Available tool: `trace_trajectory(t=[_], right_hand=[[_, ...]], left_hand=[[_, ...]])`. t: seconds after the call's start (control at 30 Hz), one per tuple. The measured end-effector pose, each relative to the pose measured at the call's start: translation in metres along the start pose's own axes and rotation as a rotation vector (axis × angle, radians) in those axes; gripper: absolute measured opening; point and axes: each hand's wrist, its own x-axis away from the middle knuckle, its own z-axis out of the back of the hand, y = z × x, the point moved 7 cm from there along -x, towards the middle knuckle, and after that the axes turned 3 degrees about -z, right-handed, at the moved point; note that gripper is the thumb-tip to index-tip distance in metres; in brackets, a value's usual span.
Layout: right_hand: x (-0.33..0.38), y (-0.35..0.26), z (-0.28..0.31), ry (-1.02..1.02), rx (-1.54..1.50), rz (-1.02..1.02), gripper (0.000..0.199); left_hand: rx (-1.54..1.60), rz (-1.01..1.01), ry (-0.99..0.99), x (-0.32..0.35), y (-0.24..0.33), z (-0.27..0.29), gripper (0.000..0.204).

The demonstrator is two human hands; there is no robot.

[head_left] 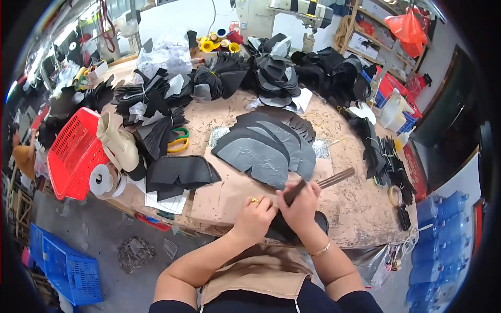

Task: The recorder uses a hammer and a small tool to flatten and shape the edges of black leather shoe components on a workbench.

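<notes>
One right hand, mine, pinches a flat black piece just below the stacked, curved grey-black panels; my left hand curls, its hold unclear.

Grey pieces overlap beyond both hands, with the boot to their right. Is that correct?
Not quite: the head view shows the boot to the left of the grey pieces, which do overlap beyond the left hand and right hand.

Workshop: boot, stacked cut pieces
</notes>
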Motion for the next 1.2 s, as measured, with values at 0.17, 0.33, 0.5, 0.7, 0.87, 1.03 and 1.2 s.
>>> trace_trajectory(t=[0.17, 0.33, 0.5, 0.7, 0.87, 1.03, 1.2], right_hand=[[-0.007, 0.01, 0.002, -0.043, -0.08, -0.049, 0.02], [-0.001, -0.002, -0.002, -0.046, -0.004, 0.069, 0.024], [-0.005, 0.01, 0.008, -0.07, -0.085, -0.03, 0.026], [0.007, 0.011, 0.034, 0.065, 0.085, -0.014, 0.019], [0.02, 0.033, 0.028, 0.047, 0.055, -0.143, 0.025], [0.018, 0.034, 0.025, -0.006, -0.003, -0.077, 0.028], [0.016, 0.036, 0.023, -0.025, -0.009, -0.071, 0.03]], left_hand=[[0.086, -0.011, -0.021, 0.011, -0.007, -0.006, 0.019], [0.154, 0.096, -0.022, 0.007, -0.005, -0.003, 0.015], [0.337, 0.089, -0.014, 0.0, -0.019, -0.019, 0.014], [0.387, -0.147, -0.144, -0.029, -0.009, -0.032, 0.013], [0.426, -0.149, -0.11, -0.017, -0.02, -0.026, 0.023], [0.321, -0.261, -0.102, -0.012, -0.006, -0.016, 0.024], [0.407, -0.23, -0.126, -0.015, -0.01, -0.017, 0.023]])
